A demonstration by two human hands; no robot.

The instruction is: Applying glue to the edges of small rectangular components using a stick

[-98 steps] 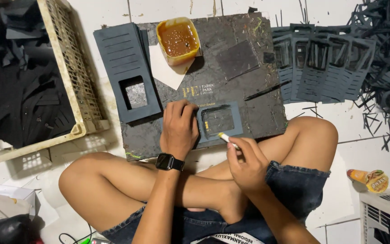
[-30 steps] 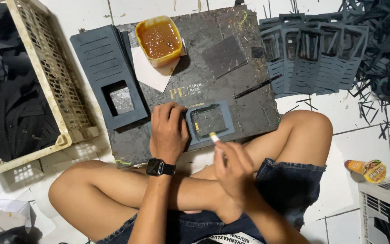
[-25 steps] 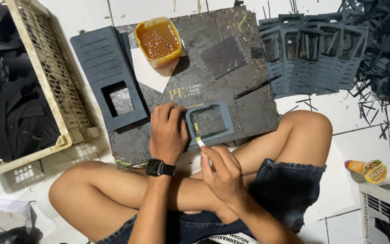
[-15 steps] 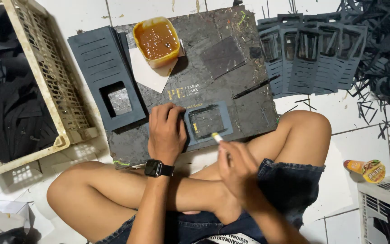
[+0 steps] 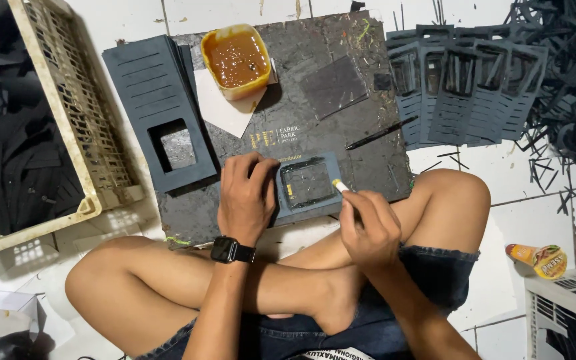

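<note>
Right at the near edge of the dark board [image 5: 341, 133] lies a small grey frame piece [image 5: 308, 183]; the left hand [image 5: 247, 200] presses flat and open on its left side, while the right hand [image 5: 367, 227] is closed around a small brush [image 5: 340, 186] whose tip touches the frame's right edge. At the board's far side sits a yellow tub of brown glue [image 5: 237, 59], a stack of grey panels [image 5: 158, 113] overlaps its left edge, more cut panels [image 5: 461, 87] lie beyond its right edge, and a plastic crate [image 5: 68, 113] stands further left.
</note>
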